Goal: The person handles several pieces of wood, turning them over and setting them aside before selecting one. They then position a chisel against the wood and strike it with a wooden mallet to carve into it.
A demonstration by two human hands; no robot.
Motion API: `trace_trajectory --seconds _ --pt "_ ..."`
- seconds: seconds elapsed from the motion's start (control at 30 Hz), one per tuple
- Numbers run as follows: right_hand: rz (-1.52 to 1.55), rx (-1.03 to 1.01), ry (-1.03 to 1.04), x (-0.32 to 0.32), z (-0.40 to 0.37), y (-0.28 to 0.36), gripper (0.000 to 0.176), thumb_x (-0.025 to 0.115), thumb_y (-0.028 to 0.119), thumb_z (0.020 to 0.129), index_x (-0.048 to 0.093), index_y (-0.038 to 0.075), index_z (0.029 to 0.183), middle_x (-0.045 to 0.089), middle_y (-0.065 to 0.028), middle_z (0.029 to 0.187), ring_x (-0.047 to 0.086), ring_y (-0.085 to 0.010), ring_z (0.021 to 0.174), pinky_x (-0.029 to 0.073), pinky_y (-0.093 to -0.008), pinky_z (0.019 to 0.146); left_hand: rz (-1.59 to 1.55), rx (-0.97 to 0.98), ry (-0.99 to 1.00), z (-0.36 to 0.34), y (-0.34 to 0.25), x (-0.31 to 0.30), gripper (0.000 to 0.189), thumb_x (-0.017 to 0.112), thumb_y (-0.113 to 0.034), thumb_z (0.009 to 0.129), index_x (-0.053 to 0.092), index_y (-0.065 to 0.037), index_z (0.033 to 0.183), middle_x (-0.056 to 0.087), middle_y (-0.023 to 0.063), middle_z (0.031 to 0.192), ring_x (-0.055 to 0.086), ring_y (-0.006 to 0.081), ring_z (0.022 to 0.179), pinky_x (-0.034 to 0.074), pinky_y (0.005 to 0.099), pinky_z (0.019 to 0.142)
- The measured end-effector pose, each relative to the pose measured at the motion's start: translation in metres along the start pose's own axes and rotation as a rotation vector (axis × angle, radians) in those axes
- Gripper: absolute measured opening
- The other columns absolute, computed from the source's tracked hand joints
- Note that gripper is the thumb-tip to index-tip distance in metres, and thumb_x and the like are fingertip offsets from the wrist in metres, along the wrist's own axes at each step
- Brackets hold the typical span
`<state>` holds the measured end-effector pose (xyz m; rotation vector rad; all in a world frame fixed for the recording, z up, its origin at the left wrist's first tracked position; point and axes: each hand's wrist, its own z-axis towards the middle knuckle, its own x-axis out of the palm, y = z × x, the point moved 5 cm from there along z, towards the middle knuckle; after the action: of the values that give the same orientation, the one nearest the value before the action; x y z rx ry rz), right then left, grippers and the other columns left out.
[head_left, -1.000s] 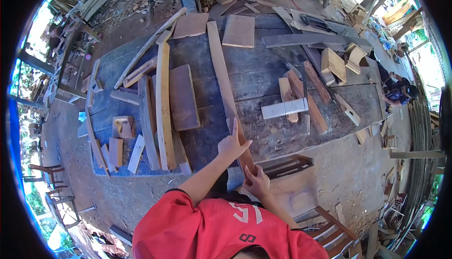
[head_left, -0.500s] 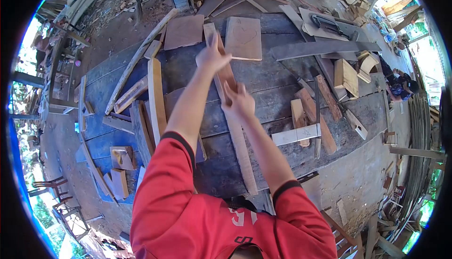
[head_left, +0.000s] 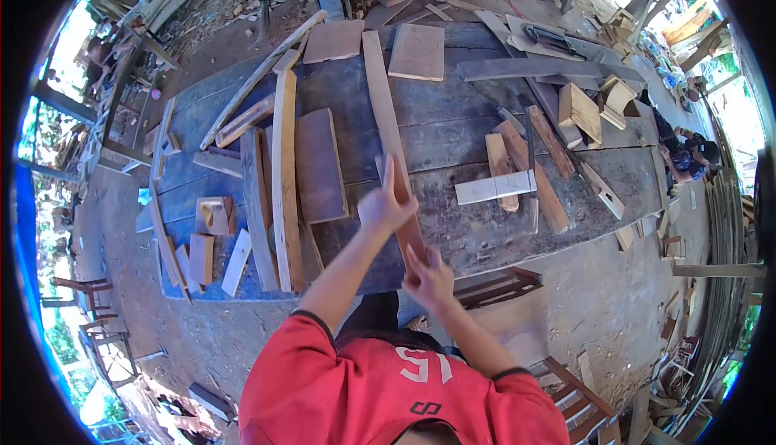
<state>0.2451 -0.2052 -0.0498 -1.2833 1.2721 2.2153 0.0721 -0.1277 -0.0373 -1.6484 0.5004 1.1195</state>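
A long pale board (head_left: 381, 81) lies lengthwise across the dark table. On its near part sits a reddish-brown wooden hand plane (head_left: 409, 231), a long narrow block partly covered by my fingers. My left hand (head_left: 389, 209) is closed around its far part, thumb pointing forward. My right hand (head_left: 430, 278) grips its near end close to the table's front edge. The board's near end is hidden under the plane and my hands.
A brown panel (head_left: 322, 166) and a thick curved timber (head_left: 284, 186) lie left of the board. To the right are a white-faced strip (head_left: 495, 187), several wood blocks and a handsaw blade (head_left: 550, 70). A person (head_left: 687, 154) is at the far right.
Both hands have come back toward my body along the board with the hand plane, from its far half to its near part. The camera view has shifted too.
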Motion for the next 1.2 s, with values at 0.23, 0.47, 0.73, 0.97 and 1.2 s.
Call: trace_trajectory --seconds 0.23,0.47,0.73,0.97,1.2 --pt "-0.027 0.059 0.204 -0.005 -0.108 -0.005 0.076 0.071 0.025 0.059 0.046 0.025 0.131 0.047 -0.0195 0.116 0.062 -0.0355 0.081 0.053 -0.0395 0.062 0.004 -0.115 0.278 -0.104 -0.001 0.046 0.1 0.063 -0.046 0.073 0.001 -0.017 0.145 0.063 0.0157 0.066 0.063 0.0337 0.058 0.049 0.042 0.053" --pt "-0.028 0.12 0.304 0.019 -0.058 -0.017 0.076 0.069 0.029 0.062 0.043 0.02 0.133 0.047 -0.0209 0.115 0.061 -0.0353 0.084 0.053 -0.0405 0.064 0.026 -0.06 0.341 -0.048 0.001 0.045 0.098 0.062 -0.043 0.075 -0.001 -0.017 0.145 0.063 0.0164 0.067 0.063 0.0328 0.059 0.049 0.0428 0.053" --pt "-0.119 0.08 0.218 0.063 0.185 -0.04 0.077 0.066 0.028 0.063 0.039 0.019 0.135 0.048 -0.0195 0.111 0.062 -0.0348 0.075 0.053 -0.0407 0.059 0.003 -0.028 0.283 0.196 0.032 0.014 0.1 0.062 -0.047 0.07 0.003 -0.02 0.145 0.065 0.0227 0.088 0.064 0.0368 0.082 0.05 0.0447 0.073" --pt "-0.175 -0.053 -0.033 0.027 0.353 -0.011 0.075 0.065 0.027 0.062 0.042 0.021 0.133 0.049 -0.0157 0.107 0.061 -0.0293 0.077 0.053 -0.0379 0.062 0.14 -0.023 0.017 0.34 0.003 -0.095 0.1 0.063 -0.051 0.07 0.006 -0.016 0.145 0.064 0.0179 0.102 0.064 0.0323 0.089 0.051 0.0418 0.074" --pt "-0.146 -0.018 -0.051 -0.001 0.227 0.012 0.08 0.068 0.026 0.061 0.039 0.024 0.135 0.045 -0.0134 0.117 0.061 -0.0289 0.085 0.053 -0.0361 0.064 0.028 0.093 -0.039 0.208 -0.022 -0.099 0.098 0.064 -0.045 0.071 0.006 -0.016 0.145 0.065 0.0195 0.079 0.064 0.0362 0.07 0.051 0.0447 0.063"
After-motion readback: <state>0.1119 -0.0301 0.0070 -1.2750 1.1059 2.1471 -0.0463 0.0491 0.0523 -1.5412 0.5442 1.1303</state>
